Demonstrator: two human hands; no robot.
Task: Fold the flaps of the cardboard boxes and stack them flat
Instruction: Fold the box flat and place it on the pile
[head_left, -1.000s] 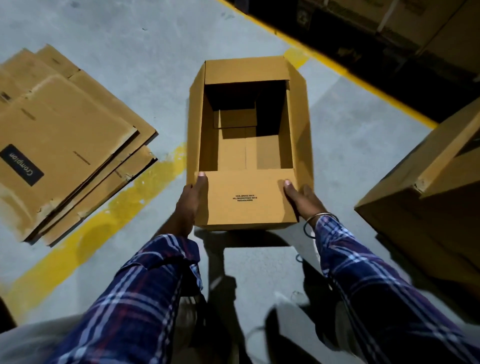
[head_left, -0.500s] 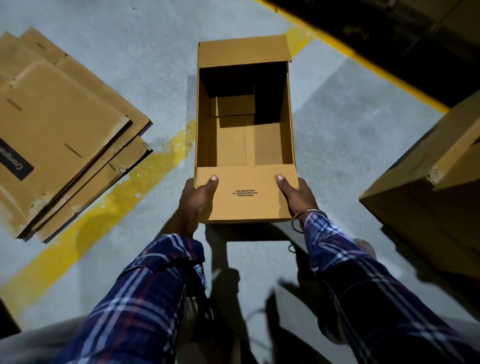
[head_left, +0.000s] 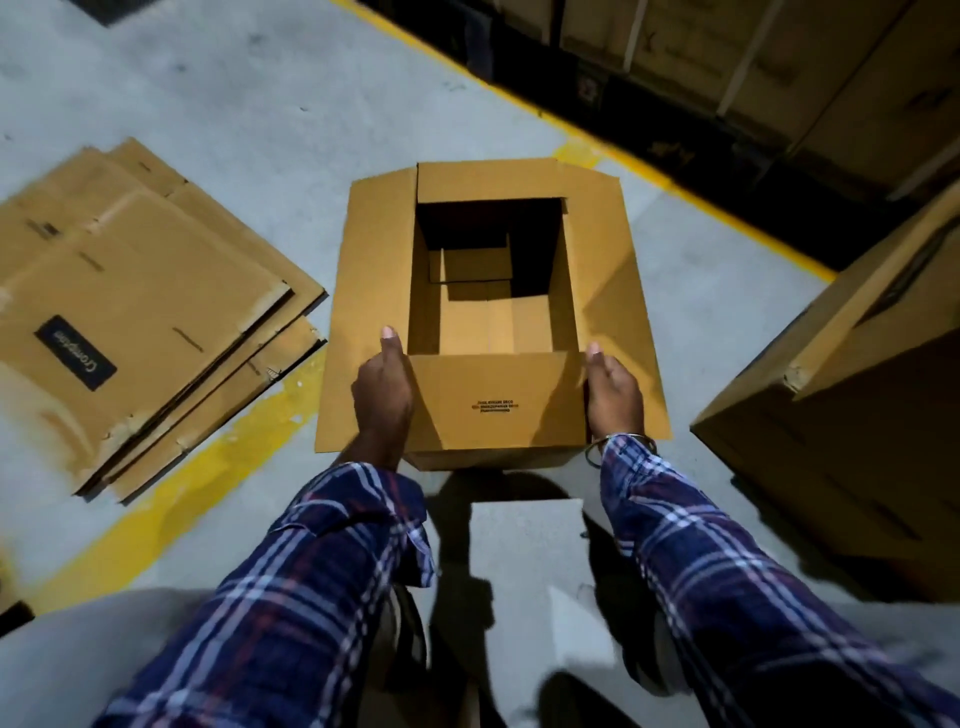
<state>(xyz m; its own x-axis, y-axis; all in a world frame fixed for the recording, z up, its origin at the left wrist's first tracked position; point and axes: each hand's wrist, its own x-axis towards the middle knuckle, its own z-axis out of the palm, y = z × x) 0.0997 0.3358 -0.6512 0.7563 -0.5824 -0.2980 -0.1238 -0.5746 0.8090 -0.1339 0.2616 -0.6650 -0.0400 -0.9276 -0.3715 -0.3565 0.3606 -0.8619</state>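
Observation:
An open brown cardboard box (head_left: 493, 405) stands upright on the grey floor in front of me, its top flaps spread outward and its inside bare. My left hand (head_left: 383, 387) grips the near left corner, thumb lying along the left flap (head_left: 369, 291). My right hand (head_left: 614, 391) holds the near right corner beside the right flap (head_left: 610, 291), thumb up. The near flap with small printed text hangs toward me between both hands. To the left lies a stack of flattened boxes (head_left: 140, 312) with a dark label.
A large closed carton (head_left: 852, 415) stands close on the right. Dark shelving with more cartons (head_left: 753, 67) runs along the back behind a yellow floor line (head_left: 691, 192). Another yellow stripe (head_left: 218, 467) crosses the floor under the flat stack.
The box's left and right flaps have swung outward and now lie spread wide. Both hands have shifted from the near flap's face to its corners.

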